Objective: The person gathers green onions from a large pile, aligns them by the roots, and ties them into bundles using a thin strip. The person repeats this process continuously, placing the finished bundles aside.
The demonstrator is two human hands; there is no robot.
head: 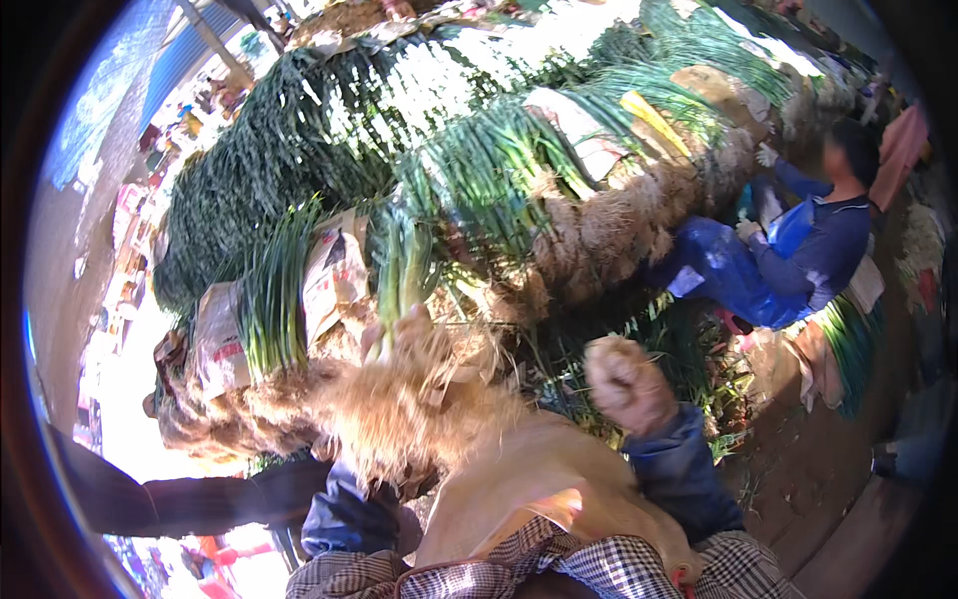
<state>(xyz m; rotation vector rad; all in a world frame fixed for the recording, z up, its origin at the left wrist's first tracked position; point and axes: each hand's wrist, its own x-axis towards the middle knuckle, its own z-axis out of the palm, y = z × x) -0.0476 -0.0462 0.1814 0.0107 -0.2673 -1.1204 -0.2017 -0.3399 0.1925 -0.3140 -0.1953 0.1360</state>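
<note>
Blurred pale stalks of a large green onion bunch [389, 292] rise before me, their shaggy tan roots [412, 408] spread toward my body. My left hand [413, 329] appears wrapped around these stalks from below. Roots hide its palm and wrist, and its dark blue sleeve [346, 513] comes out beneath them. Off to the right, my right hand [630, 383] is raised with curled fingers, apart from the bunch. Motion blur hides whether anything is inside it. Below and between my arms hangs a tan apron or sheet [550, 464], over checked clothing [614, 565].
Green onions [479, 165] are heaped in long rows, roots facing this way. Printed sacks [338, 273] lie among them. At right sits a person in a blue apron [722, 258], wearing gloves. Cut leaves litter the brown ground [793, 479]. A dark bar-like shape [202, 498] crosses at lower left.
</note>
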